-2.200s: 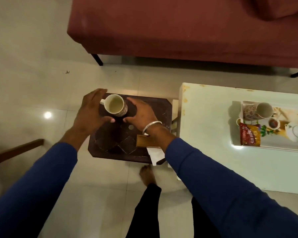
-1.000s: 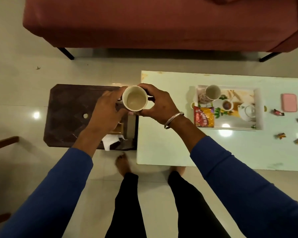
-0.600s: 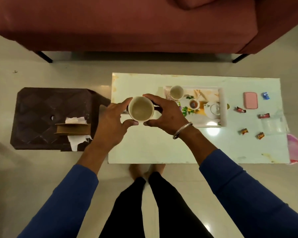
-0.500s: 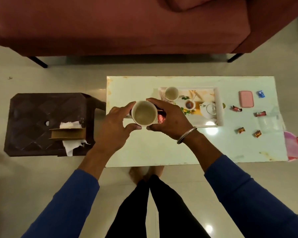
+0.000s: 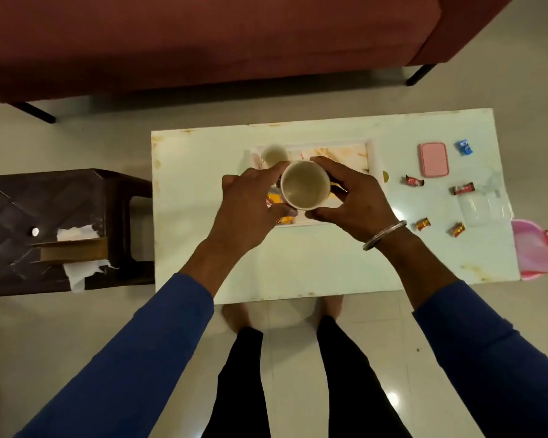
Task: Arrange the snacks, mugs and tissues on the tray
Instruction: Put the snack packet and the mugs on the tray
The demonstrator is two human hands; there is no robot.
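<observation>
Table (image 5: 298, 267): near edge bare below the tray (image 5: 372, 159). Mug (image 5: 305, 184): upright, held above the tray, left hand (image 5: 250, 210) and right hand (image 5: 351, 200) curled round its sides. 2nd mug (image 5: 274, 154): tray's far-left corner. Snack packet (image 5: 283, 220): partly hidden under hands. Candies (image 5: 423, 224), pink box (image 5: 434, 159): right of tray. Tissues (image 5: 76, 270): on dark stool (image 5: 13, 200), left.

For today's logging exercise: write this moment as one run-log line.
step: carry mug to tray | left hand: grips mug | right hand: grips mug | mug: above tray | tray: second mug inside
</observation>
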